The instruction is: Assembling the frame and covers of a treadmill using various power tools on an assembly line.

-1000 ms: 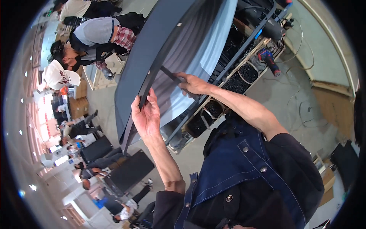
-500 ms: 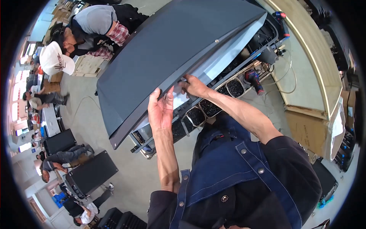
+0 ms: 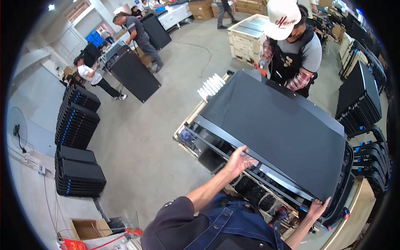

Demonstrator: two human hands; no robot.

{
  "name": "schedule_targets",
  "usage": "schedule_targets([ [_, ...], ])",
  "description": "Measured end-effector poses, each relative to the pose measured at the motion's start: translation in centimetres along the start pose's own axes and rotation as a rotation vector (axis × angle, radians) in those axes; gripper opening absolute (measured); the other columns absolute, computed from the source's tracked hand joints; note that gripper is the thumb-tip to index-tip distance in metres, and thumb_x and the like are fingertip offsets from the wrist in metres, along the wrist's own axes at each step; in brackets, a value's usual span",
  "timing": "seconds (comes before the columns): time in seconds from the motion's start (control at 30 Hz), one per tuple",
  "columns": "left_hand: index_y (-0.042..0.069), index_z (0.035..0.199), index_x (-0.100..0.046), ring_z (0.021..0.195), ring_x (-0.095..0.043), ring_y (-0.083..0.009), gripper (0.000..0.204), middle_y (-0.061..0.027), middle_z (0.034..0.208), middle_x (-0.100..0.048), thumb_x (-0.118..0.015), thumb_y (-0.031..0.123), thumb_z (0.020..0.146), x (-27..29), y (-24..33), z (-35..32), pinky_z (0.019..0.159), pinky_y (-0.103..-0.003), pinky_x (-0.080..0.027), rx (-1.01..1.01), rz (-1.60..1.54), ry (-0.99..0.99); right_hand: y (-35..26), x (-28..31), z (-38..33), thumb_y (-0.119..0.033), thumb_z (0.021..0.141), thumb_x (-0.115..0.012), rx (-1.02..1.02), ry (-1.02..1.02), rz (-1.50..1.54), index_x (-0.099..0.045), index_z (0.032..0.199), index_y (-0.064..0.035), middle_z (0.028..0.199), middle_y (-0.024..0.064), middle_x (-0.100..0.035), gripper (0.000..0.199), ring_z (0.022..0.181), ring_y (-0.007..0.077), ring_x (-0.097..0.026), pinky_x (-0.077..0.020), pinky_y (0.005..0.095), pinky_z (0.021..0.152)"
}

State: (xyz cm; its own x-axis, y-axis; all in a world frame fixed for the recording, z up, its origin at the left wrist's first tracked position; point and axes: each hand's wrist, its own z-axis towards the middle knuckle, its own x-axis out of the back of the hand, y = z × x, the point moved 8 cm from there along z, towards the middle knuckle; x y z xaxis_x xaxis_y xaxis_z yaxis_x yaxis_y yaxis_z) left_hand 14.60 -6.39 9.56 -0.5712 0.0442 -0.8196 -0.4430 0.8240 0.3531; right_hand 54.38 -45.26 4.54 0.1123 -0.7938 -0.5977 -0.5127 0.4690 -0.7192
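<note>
The left hand [image 3: 239,163] is at the near long edge of a large, dark grey, rectangular sheet panel [image 3: 275,125], near mid-length. Its thumb and fingers meet the rim; whether they pinch it cannot be told. Good practice, in this inspector's judgement: keep fingertips clear of the gap below that edge.

Across the panel stands a co-worker in a white cap and plaid sleeves [image 3: 285,60]; adjustments should be matched with that side to avoid skewing.

The right hand [image 3: 318,210] is at the near right corner, digits against the rim; grip cannot be confirmed. Even pressure from both hands is advised.

The panel lies broad face up over a long black metal frame [image 3: 349,160]. Its long axis runs obliquely from upper left to lower right: the left short end points toward grey floor [image 3: 141,121], the right toward a pale wooden board [image 3: 358,208].
</note>
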Motion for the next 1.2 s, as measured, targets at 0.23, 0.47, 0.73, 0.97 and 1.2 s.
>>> schedule_targets([
  [0.23, 0.002, 0.112, -0.055, 0.081, -0.070, -0.0234, 0.028, -0.0116, 0.093, -0.066, -0.060, 0.028, 0.103, 10.1, 11.1, 0.6, 0.071, -0.039, -0.062, -0.475, 0.384, 0.457, -1.9, -1.1, 1.1, -0.039, 0.094, -0.074, -0.003, 0.174, -0.373, -0.063, 0.119, 0.0011, 0.103, 0.0124, -0.069, 0.049, 0.082, 0.0199, -0.068, -0.0530, 0.0266, 0.060],
  [0.47, 0.002, 0.113, -0.058, 0.085, -0.069, -0.0213, 0.029, -0.0102, 0.099, -0.067, -0.066, 0.027, 0.100, 11.5, 10.9, 0.3, 0.078, -0.036, -0.061, -0.344, 0.410, 0.479, -5.7, -2.9, -4.0, -0.048, 0.092, -0.075, 0.063, 0.187, -0.943, -0.061, 0.086, 0.0001, 0.070, 0.0109, -0.069, 0.050, 0.051, 0.0117, -0.061, -0.0460, 0.0216, 0.044],
  [0.73, 0.002, 0.113, -0.061, 0.083, -0.069, -0.0195, 0.028, -0.0086, 0.098, -0.068, -0.067, 0.026, 0.100, 11.8, 11.0, -1.8, 0.076, -0.033, -0.061, -0.399, 0.485, 0.481, -3.1, -2.3, -6.2, -0.051, 0.098, -0.064, 0.103, 0.149, -1.216, -0.070, 0.090, -0.0032, 0.056, 0.0008, -0.057, 0.049, 0.043, 0.0074, -0.049, -0.0352, 0.0236, 0.039],
  [0.97, 0.000, 0.109, -0.060, 0.072, -0.069, -0.0185, 0.042, -0.0119, 0.093, -0.071, -0.066, 0.040, 0.099, 13.3, 11.1, -3.3, 0.067, -0.031, -0.059, -0.356, 0.764, 0.516, -1.4, -1.0, -6.3, -0.049, 0.101, -0.061, 0.106, 0.155, -1.305, -0.070, 0.111, 0.0011, 0.054, 0.0028, -0.055, 0.052, 0.041, 0.0090, -0.048, -0.0366, 0.0240, 0.039],
  [1.2, -0.002, 0.124, -0.058, 0.081, -0.072, -0.0263, 0.069, -0.0192, 0.120, -0.070, -0.045, 0.063, 0.102, 16.5, 10.0, -4.2, 0.083, -0.044, -0.059, -0.185, 0.844, 0.474, -2.4, -4.8, -7.2, -0.037, 0.092, -0.073, 0.427, -0.468, -1.886, -0.059, 0.117, 0.0012, 0.058, 0.0113, -0.063, 0.047, 0.048, 0.0225, -0.062, -0.0498, 0.0370, 0.050],
])
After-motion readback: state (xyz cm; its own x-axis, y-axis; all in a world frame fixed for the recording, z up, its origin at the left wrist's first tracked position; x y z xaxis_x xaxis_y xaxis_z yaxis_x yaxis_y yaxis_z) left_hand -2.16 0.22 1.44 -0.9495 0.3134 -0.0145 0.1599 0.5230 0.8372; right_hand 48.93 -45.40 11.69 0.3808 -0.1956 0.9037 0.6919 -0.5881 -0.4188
